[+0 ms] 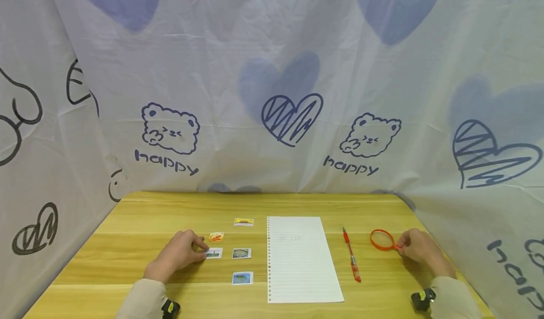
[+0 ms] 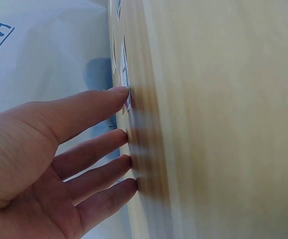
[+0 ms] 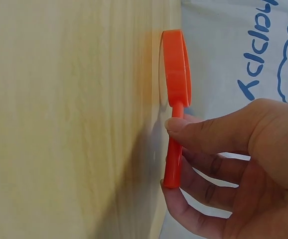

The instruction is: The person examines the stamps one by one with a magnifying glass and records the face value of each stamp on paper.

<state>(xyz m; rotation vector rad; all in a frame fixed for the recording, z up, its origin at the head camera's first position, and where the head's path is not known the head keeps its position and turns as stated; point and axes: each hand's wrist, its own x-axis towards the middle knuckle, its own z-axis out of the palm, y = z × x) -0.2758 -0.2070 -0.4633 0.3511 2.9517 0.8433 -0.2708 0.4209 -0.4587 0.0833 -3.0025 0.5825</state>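
My left hand (image 1: 183,253) rests on the table at the left, its thumb tip (image 2: 120,91) right at the edge of a small stamp-like picture card (image 1: 215,253) with a green and grey scene. The other fingertips touch the wood, loosely bent. Just beyond lies a red and yellow stamp (image 1: 216,237). At the right, my right hand (image 1: 418,246) grips the handle of a red magnifying glass (image 1: 382,240) between thumb and fingers. Seen from the right wrist, its red rim (image 3: 176,67) stands close over the table.
Right of the left hand, a column holds a yellow stamp (image 1: 243,222), a green stamp (image 1: 241,253) and a blue stamp (image 1: 242,278). A lined sheet (image 1: 301,267) with faint writing lies mid-table, a red pen (image 1: 351,255) beside it. Printed cloth (image 1: 229,73) hangs behind the table (image 1: 102,257).
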